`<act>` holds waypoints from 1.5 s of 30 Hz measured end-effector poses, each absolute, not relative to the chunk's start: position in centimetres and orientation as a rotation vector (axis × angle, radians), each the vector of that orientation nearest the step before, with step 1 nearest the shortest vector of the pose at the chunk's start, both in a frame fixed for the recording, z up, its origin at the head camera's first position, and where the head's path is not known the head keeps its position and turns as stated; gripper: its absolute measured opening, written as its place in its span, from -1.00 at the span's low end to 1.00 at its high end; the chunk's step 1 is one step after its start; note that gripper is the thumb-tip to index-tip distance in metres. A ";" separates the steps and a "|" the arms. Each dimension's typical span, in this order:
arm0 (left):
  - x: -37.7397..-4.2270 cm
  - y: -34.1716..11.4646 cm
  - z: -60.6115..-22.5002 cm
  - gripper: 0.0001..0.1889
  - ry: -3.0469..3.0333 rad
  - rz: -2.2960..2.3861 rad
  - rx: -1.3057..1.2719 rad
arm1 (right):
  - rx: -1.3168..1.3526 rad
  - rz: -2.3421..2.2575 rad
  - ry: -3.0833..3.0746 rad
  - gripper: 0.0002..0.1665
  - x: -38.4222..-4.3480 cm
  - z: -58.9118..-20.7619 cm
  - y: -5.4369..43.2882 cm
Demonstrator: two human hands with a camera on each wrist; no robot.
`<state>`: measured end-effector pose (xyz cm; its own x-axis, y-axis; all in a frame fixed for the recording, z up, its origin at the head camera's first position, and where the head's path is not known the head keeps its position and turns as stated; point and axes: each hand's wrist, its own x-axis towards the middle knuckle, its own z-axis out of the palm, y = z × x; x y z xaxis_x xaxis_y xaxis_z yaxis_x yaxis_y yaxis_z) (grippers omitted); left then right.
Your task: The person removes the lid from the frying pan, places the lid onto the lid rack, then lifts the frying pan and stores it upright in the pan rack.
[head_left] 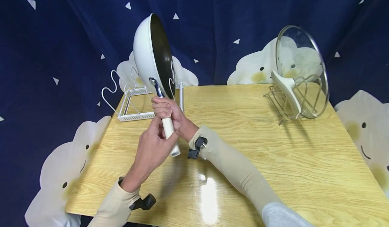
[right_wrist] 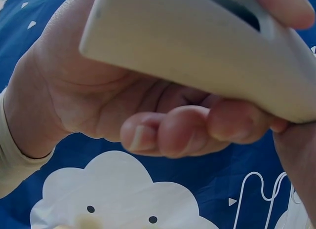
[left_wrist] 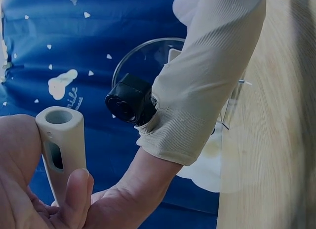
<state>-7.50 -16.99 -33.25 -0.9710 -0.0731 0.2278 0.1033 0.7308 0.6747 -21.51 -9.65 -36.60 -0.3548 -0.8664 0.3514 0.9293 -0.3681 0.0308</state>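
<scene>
A wok-like pan (head_left: 143,48), white outside and dark inside, is tilted on its side at the white wire rack (head_left: 136,116). One rack wire crosses in front of its dark inside; whether pan and rack touch, I cannot tell. My right hand (head_left: 171,114) grips the pale handle (left_wrist: 64,135) near its metal joint. Lower down, my left hand (head_left: 155,147) holds the same handle, thumb along one side and fingers (right_wrist: 185,130) curled beneath it. The handle's hollow end faces the left wrist camera.
At the table's right, a glass lid (head_left: 322,71) with a white handle (head_left: 287,88) stands upright in a metal wire stand (head_left: 281,110). The wooden table (head_left: 243,146) backs onto a dark blue curtain (head_left: 212,24) with cloud prints.
</scene>
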 end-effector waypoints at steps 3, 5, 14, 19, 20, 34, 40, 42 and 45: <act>-7.5 -17.0 -33.4 -0.68 -2.697 -1.076 -0.025 | -0.319 -1.920 -0.293 -0.45 -21.5 -36.9 -9.7; -7.6 -17.0 -33.5 -0.68 -2.699 -1.080 -0.027 | -0.313 -1.917 -0.308 -0.45 -21.4 -37.1 -9.7; -7.6 -16.9 -34.0 -0.68 -2.689 -1.070 -0.049 | -0.297 -1.925 -0.320 -0.47 -21.4 -37.7 -9.6; -7.6 -16.7 -34.4 -0.67 -2.695 -1.078 -0.055 | -0.282 -1.915 -0.332 -0.47 -21.3 -38.1 -9.4; -7.6 -16.7 -34.4 -0.67 -2.696 -1.079 -0.055 | -0.282 -1.913 -0.332 -0.46 -21.3 -38.2 -9.3; -7.5 -16.5 -35.3 -0.66 -2.685 -1.089 -0.052 | -0.282 -1.890 -0.349 -0.65 -21.2 -39.3 -9.2; -7.4 -16.5 -35.6 -0.67 -2.684 -1.096 -0.051 | -0.268 -1.899 -0.339 -0.66 -21.2 -39.7 -9.2; -7.4 -16.5 -35.7 -0.67 -2.680 -1.102 -0.051 | -0.271 -1.894 -0.340 -0.67 -21.1 -39.7 -9.2; -7.3 -16.5 -35.9 -0.68 -2.680 -1.106 -0.043 | -0.274 -1.887 -0.343 -0.69 -21.1 -39.9 -9.2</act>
